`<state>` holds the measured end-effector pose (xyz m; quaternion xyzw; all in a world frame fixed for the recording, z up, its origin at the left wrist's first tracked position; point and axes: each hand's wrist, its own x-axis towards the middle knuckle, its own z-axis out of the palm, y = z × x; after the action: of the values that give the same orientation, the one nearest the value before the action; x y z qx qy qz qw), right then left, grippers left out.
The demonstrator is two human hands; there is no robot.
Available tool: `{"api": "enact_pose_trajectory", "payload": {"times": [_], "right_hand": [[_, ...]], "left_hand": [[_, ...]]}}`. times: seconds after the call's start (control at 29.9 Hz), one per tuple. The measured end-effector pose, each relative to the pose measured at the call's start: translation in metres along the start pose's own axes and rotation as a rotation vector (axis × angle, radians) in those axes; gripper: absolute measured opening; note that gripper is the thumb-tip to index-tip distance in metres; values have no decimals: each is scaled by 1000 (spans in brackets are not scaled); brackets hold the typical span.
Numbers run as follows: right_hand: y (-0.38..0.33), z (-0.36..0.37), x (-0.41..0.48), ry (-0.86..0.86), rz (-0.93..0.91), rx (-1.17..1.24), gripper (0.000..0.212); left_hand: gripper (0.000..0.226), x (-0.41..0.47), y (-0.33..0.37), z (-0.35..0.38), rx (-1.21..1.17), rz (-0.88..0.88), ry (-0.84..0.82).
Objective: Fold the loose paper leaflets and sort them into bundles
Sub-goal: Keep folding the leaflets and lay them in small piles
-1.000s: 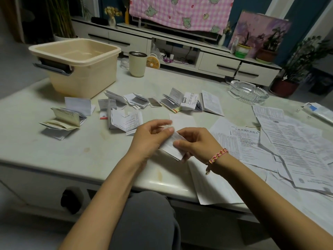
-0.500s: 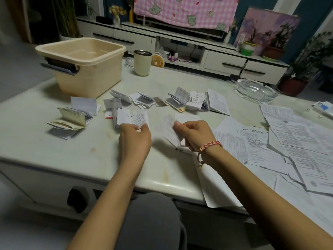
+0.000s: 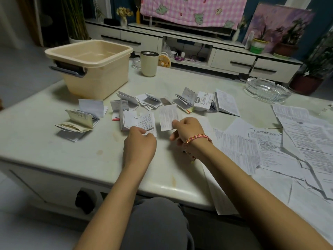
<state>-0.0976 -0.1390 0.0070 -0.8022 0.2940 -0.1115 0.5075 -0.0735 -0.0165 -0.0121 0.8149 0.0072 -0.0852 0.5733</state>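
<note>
Pinched the near edge of a leaflet bundle (image 3: 139,121) between the curled fingers of the left hand (image 3: 139,147). Gripped a folded leaflet (image 3: 168,117) by its lower corner in the curled fingers of the right hand (image 3: 188,131), upright above them and apart from the bundle. Left loose sheets (image 3: 270,147) spread flat to the right of those fingers. Kept more folded bundles (image 3: 196,102) in a row beyond the fingertips, with a beige tub (image 3: 93,69) and a cup (image 3: 149,64) farther off on the table (image 3: 45,141).

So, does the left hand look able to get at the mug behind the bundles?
Probably, once freed: the left hand pinches a bundle now. The mug stands beyond only low folded leaflets, nothing tall in between.
</note>
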Motion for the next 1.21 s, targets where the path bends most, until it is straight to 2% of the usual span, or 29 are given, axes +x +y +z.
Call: {"api": "enact_pose_trajectory", "payload": {"times": [0.1, 0.2, 0.3, 0.4, 0.57, 0.7, 0.74, 0.87, 0.97, 1.07, 1.21], "right_hand": [[7, 7, 9, 87, -8, -242, 35], [7, 13, 11, 94, -55, -566, 29], [1, 15, 7, 104, -120, -756, 36], [0, 15, 11, 116, -113, -767, 39], [0, -9, 23, 160, -146, -619, 39], [7, -49, 23, 104, -271, -486, 17], [11, -59, 21, 58, -281, -482, 25], [28, -83, 15, -198, -230, -561, 83], [40, -90, 13, -350, -169, -640, 99], [45, -93, 12, -306, -182, -706, 88], [45, -90, 9, -138, -296, -827, 50]], "left_hand": [[14, -1, 1, 2, 1, 37, -29], [12, 0, 0, 4, -17, 59, -56], [12, 1, -1, 4, -40, 73, -63], [17, 1, 0, 3, -64, 105, -75], [18, 2, 3, 3, -98, 166, -96], [17, -2, 6, 8, -90, 211, -187], [18, -4, 6, 9, -85, 224, -212], [19, -8, 8, 11, -64, 257, -285], [13, -11, 10, 12, -67, 272, -314], [11, -11, 10, 12, -76, 271, -332], [11, -12, 9, 11, -94, 258, -347]]}}
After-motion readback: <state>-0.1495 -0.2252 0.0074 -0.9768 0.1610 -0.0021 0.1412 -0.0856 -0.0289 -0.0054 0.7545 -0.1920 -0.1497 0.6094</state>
